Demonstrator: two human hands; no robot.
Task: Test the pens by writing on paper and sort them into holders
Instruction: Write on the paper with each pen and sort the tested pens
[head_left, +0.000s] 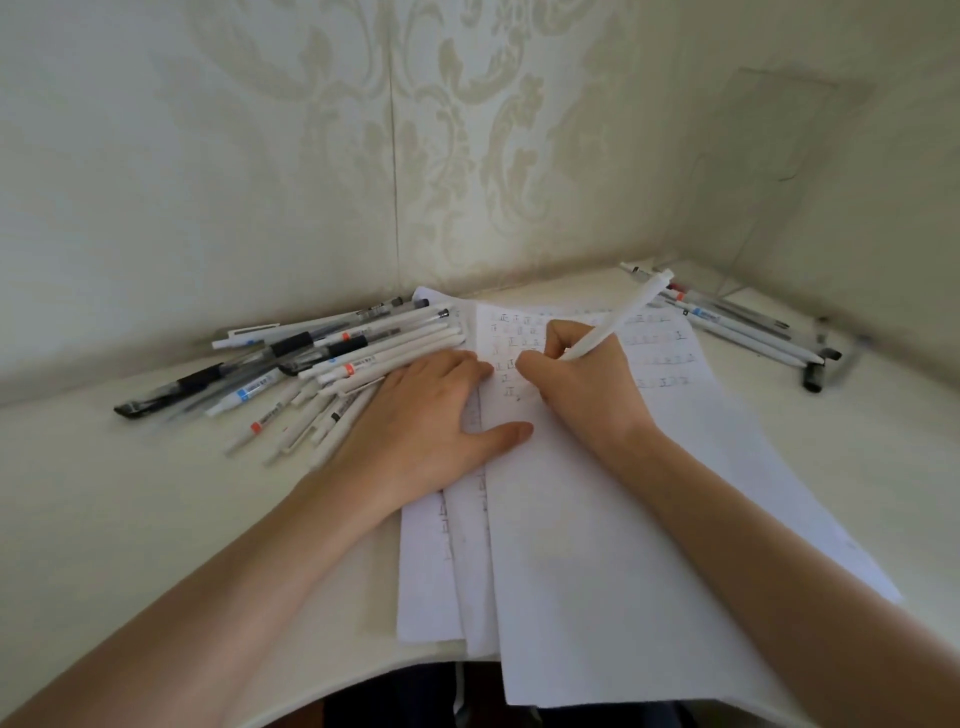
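A stack of white paper sheets (613, 525) lies in the middle of the table, with rows of small handwritten characters near its top. My right hand (576, 382) grips a white pen (621, 319) in a writing hold, its tip on the paper among the characters. My left hand (421, 415) lies flat with spread fingers on the left edge of the paper, partly over a large pile of pens (296, 366). A smaller group of pens (737, 325) lies at the right, behind the paper. No holder is in view.
The white table (156, 509) sits in a corner between wallpapered walls (311, 156). Its curved front edge runs close to my body. A clear acrylic stand (769, 171) leans against the right wall.
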